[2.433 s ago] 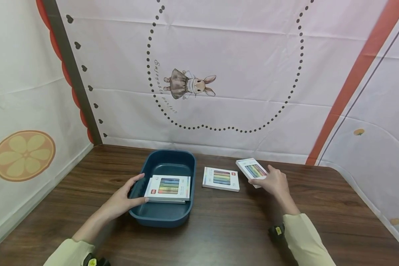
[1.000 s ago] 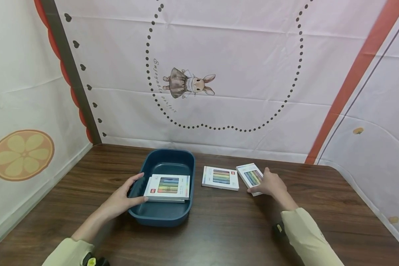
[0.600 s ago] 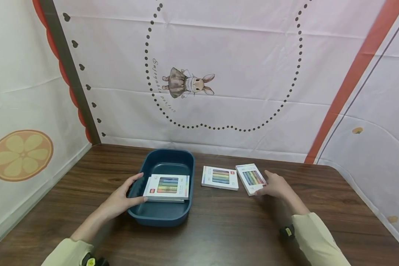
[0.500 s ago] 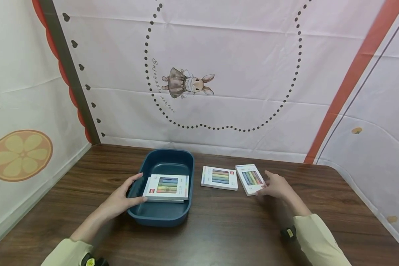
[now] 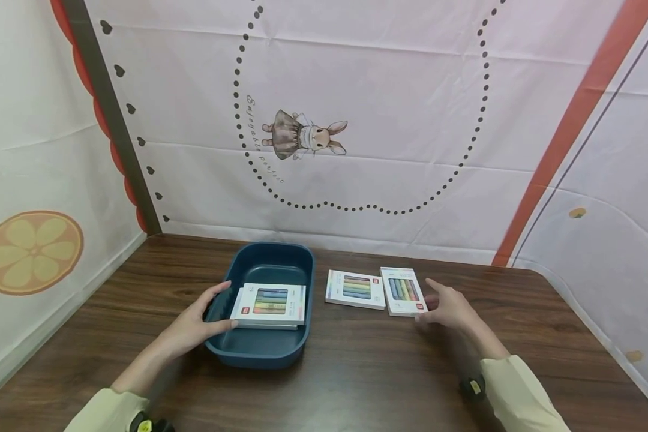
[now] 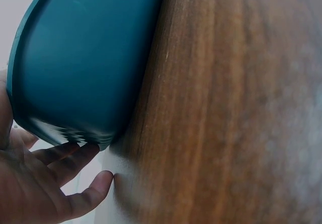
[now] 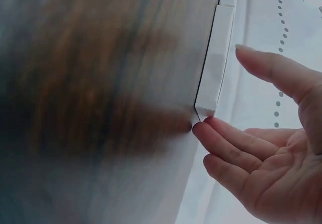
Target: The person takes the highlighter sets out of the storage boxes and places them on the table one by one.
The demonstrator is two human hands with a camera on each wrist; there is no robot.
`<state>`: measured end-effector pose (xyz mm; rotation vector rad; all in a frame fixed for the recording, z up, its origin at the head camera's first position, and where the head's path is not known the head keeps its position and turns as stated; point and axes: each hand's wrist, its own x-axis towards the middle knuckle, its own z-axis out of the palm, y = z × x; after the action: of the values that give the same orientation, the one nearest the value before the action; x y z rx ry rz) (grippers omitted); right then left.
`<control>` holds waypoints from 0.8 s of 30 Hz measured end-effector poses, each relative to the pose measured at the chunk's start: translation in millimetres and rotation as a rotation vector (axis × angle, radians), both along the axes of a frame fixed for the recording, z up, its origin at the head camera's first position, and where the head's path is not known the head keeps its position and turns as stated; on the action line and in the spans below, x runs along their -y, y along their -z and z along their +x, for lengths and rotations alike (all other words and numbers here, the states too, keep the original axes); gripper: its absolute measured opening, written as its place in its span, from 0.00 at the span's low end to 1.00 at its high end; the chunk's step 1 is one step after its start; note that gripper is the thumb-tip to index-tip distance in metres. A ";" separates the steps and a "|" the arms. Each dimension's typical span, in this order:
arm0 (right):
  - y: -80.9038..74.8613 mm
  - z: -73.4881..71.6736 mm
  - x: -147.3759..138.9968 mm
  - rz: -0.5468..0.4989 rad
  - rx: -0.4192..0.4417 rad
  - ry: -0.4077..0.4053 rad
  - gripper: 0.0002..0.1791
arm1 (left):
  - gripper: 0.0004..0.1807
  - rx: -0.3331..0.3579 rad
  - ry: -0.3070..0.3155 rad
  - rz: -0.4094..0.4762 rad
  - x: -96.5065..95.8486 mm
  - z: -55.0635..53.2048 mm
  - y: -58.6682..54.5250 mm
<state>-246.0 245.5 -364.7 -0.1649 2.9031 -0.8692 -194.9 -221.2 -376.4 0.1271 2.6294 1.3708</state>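
Note:
In the head view, a dark blue plastic bin (image 5: 259,355) holds two stacked white crayon boxes (image 5: 272,304), with coloured sticks showing through the top one's window. My left hand (image 5: 191,327) holds the bin's left rim, thumb over the edge; the left wrist view has its fingers (image 6: 75,161) against the outer wall. Two more flat white boxes lie side by side on the table: a left box (image 5: 354,289) and a right box (image 5: 403,292). My right hand (image 5: 449,306) is spread at the right box's edge, fingertips at its near corner and thumb apart in the right wrist view.
The brown wood-grain table (image 5: 356,372) carries the bin and boxes. A white printed cloth (image 5: 389,120) stands as a wall behind it, with side cloths at left and right. A small black device (image 5: 472,387) is at the right wrist.
The right hand has lowered the right box flat onto the table, turned it straighter beside the left box, and loosened its hold. The left hand stays at the bin.

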 end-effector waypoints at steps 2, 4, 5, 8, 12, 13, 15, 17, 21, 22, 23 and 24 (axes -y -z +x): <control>1.2 -1.0 0.1 -0.015 -0.007 0.001 0.50 | 0.45 -0.005 0.004 -0.002 0.5 0.2 -0.4; 2.3 -2.1 -0.5 -0.036 -0.016 -0.007 0.50 | 0.45 -0.009 0.007 -0.002 0.7 0.5 -0.6; 2.4 -2.3 -0.6 -0.051 -0.019 -0.008 0.49 | 0.45 -0.011 0.008 -0.002 0.7 0.6 -0.7; 2.5 -3.3 -1.0 -0.077 -0.027 -0.012 0.49 | 0.45 -0.015 0.011 -0.004 0.1 0.5 -0.6; 3.8 -5.6 -0.9 -0.110 -0.033 -0.008 0.50 | 0.45 -0.017 0.010 -0.004 0.0 0.5 0.0; 4.4 -6.3 -1.0 -0.115 -0.033 -0.008 0.50 | 0.45 -0.018 0.009 -0.005 0.1 0.5 0.2; 5.5 -7.5 -1.0 -0.124 -0.030 -0.005 0.50 | 0.45 -0.015 0.008 -0.004 0.2 0.6 0.6; 6.7 -8.3 -1.2 -0.129 -0.032 0.000 0.50 | 0.45 -0.013 0.008 -0.003 0.3 0.6 1.0; 7.4 -9.2 -2.6 -0.144 -0.041 0.001 0.50 | 0.45 -0.012 0.010 -0.002 0.5 0.6 1.7; 7.0 -9.1 -2.8 -0.152 -0.044 0.001 0.49 | 0.45 -0.013 0.010 -0.002 0.5 0.6 1.7; 6.6 -8.9 -3.1 -0.160 -0.044 -0.001 0.49 | 0.45 -0.014 0.010 -0.002 0.5 0.6 1.7; 6.0 -8.8 -3.2 -0.171 -0.045 -0.003 0.48 | 0.45 -0.013 0.010 -0.002 0.5 0.5 1.7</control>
<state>-254.7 248.7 -370.7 -0.2053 2.8666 -1.1273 -194.3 -221.7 -378.2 0.1488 2.6364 1.3693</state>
